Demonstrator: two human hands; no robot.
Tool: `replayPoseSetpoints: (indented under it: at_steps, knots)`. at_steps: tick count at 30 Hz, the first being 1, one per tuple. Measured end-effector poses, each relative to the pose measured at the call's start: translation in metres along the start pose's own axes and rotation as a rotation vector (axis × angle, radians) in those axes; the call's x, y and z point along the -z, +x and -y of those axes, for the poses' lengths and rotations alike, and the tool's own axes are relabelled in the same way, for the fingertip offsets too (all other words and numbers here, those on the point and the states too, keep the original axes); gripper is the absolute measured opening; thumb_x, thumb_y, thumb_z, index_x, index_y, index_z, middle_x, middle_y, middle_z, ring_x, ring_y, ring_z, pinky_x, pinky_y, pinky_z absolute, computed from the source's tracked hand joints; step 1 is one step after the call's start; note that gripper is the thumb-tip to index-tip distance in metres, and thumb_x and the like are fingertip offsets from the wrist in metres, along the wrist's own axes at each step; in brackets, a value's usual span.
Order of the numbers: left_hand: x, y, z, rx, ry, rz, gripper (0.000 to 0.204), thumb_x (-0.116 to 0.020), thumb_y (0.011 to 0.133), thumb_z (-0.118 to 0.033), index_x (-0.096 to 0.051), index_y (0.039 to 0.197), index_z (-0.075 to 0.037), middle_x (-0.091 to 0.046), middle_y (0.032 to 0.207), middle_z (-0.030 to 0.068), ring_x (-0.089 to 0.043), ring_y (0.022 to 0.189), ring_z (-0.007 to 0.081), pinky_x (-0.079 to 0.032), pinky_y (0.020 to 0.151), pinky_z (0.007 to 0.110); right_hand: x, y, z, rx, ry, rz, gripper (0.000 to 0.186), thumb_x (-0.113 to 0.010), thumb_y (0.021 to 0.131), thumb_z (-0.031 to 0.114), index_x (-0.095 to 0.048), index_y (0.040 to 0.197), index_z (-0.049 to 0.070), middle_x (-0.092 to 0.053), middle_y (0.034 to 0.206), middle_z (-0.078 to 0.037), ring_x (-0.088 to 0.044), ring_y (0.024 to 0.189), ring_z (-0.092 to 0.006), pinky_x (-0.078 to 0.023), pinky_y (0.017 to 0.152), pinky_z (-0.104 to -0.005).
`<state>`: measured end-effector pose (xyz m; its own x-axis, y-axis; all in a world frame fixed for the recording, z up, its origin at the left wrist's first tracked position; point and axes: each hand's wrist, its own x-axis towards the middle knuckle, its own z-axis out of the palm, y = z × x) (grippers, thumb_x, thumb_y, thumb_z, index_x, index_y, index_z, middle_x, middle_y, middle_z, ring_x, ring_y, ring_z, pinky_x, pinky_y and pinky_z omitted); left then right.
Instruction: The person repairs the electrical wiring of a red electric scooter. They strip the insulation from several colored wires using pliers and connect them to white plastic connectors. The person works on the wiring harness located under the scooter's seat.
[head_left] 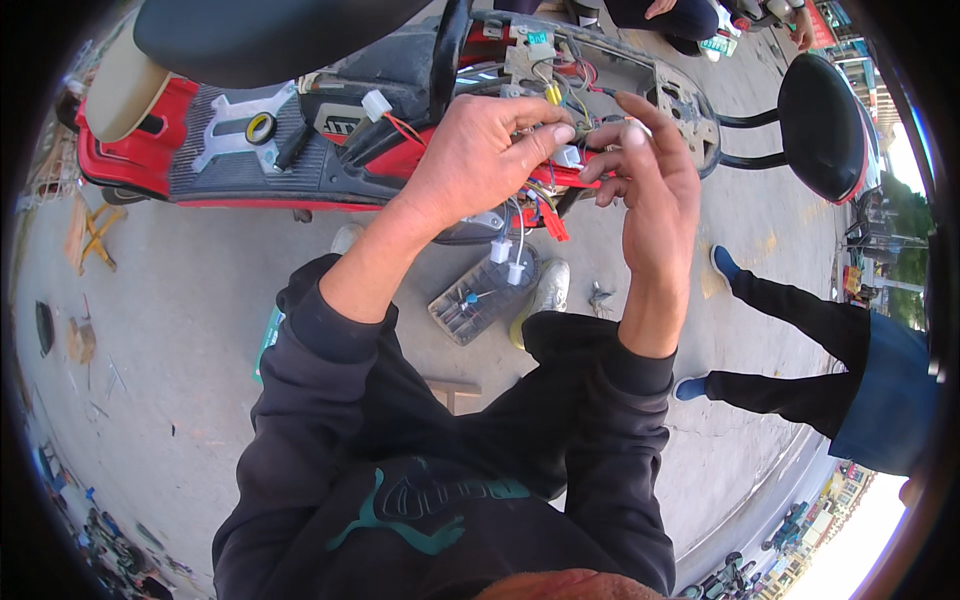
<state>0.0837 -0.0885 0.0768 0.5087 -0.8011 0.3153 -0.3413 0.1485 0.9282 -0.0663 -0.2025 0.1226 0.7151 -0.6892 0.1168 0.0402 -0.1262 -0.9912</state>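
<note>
My left hand [472, 160] is closed in a pinch, thumb against forefinger, on a thin wire over the opened body of a red scooter [340, 200]. Facing it, my right hand [655, 195] has its fingers bent around wire at the same spot; the fingertips partly hide it. A white connector [567, 156] sits between the hands, and a yellow connector [553, 94] lies just beyond. Below them hang a red connector [555, 224] and white plugs [500, 250] on loose wires. Left of my left hand, another white plug [376, 104] sticks up on red wires.
On the footboard [340, 180] lie a pale bracket [222, 128] and a roll of tape [260, 128]. A dark tray [470, 310] with screwdrivers rests on the ground by my shoe [550, 290]. A bystander [810, 350] stands at right; other people are at the far side.
</note>
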Motion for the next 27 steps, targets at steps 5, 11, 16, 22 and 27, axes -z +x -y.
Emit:
replayPoseSetpoints:
  at_steps: [5, 11, 16, 22, 27]
  knots:
    - [-0.001, 0.000, -0.003, 0.028, -0.088, 0.034, 0.021, -0.071, 0.099, -0.014, -0.075, 0.110, 0.004, -0.076, 0.091, 0.0052, -0.065, 0.083, 0.0065, -0.054, 0.075, 0.025, 0.002, 0.006, -0.021, 0.186, 0.158, 0.100, 0.037, -0.075, 0.092, 0.003, -0.065, 0.128, 0.000, -0.065, 0.119, -0.006, -0.064, 0.093, -0.0093, -0.051, 0.067, -0.0215]
    - [0.000, 0.000, 0.000, 0.031, -0.112, 0.041, 0.023, -0.071, 0.099, -0.014, -0.075, 0.112, 0.004, -0.076, 0.092, 0.0051, -0.066, 0.083, 0.0069, -0.055, 0.075, 0.024, 0.002, 0.012, -0.029, 0.205, 0.120, 0.127, 0.024, -0.076, 0.092, 0.003, -0.073, 0.115, 0.000, -0.067, 0.118, -0.005, -0.063, 0.088, -0.0083, -0.051, 0.067, -0.0211]
    - [-0.002, 0.000, -0.001, 0.025, -0.127, 0.033, 0.024, -0.071, 0.099, -0.015, -0.075, 0.113, 0.005, -0.076, 0.092, 0.0050, -0.066, 0.083, 0.0066, -0.055, 0.075, 0.024, 0.000, 0.009, -0.026, 0.135, 0.152, 0.083, 0.022, -0.076, 0.093, 0.005, -0.075, 0.114, 0.000, -0.069, 0.112, -0.005, -0.063, 0.085, -0.0088, -0.051, 0.067, -0.0215]
    - [-0.002, -0.003, -0.002, 0.009, -0.134, 0.017, 0.023, -0.072, 0.099, -0.015, -0.075, 0.112, 0.004, -0.073, 0.088, 0.0028, -0.062, 0.079, 0.0050, -0.052, 0.071, 0.023, 0.000, 0.010, -0.026, 0.080, 0.154, 0.116, 0.021, -0.075, 0.094, 0.007, -0.075, 0.113, -0.002, -0.070, 0.110, -0.006, -0.062, 0.083, -0.0090, -0.051, 0.070, -0.0240]
    - [-0.001, -0.003, -0.004, 0.028, -0.121, 0.016, 0.021, -0.072, 0.098, -0.014, -0.074, 0.108, 0.004, -0.070, 0.086, 0.0007, -0.058, 0.078, 0.0049, -0.049, 0.070, 0.024, -0.005, 0.009, -0.026, 0.095, 0.139, 0.109, 0.016, -0.073, 0.096, 0.008, -0.074, 0.108, -0.001, -0.069, 0.107, -0.004, -0.060, 0.081, -0.0073, -0.049, 0.072, -0.0221]
